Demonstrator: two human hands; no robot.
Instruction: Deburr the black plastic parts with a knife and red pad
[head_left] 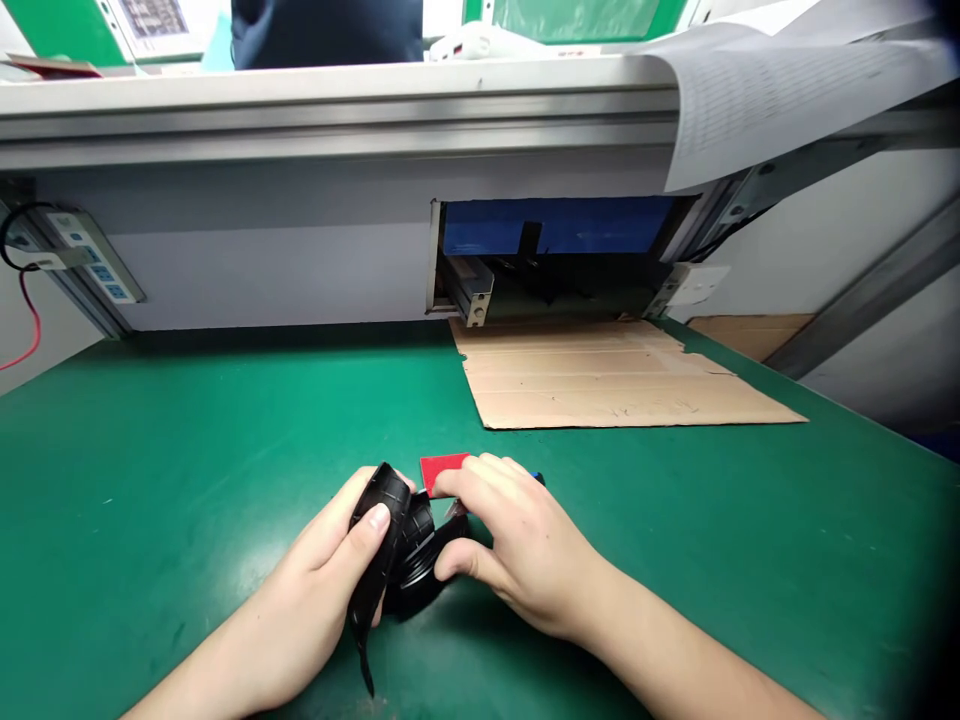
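My left hand (pixel 330 570) grips a black rounded plastic part (pixel 401 545) with a ribbed curved edge, thumb pressed on its top; a thin black strap or cable hangs from it toward me. My right hand (pixel 517 545) holds the same part from the right, thumb under its lower rim. The fingers of that hand also touch a small red piece (pixel 439 468) that rests at the part's far side. A bit of blue shows just behind my right knuckles; what it is I cannot tell. All this sits low over the green mat (pixel 187 480).
A flat sheet of cardboard (pixel 615 380) lies at the back right, before a dark opening (pixel 555 260) in the grey panel. A power strip (pixel 94 255) with a red wire hangs at the left. Printed paper (pixel 750 110) drapes over the shelf edge. Another person's dark clothing (pixel 326 30) shows beyond the shelf.
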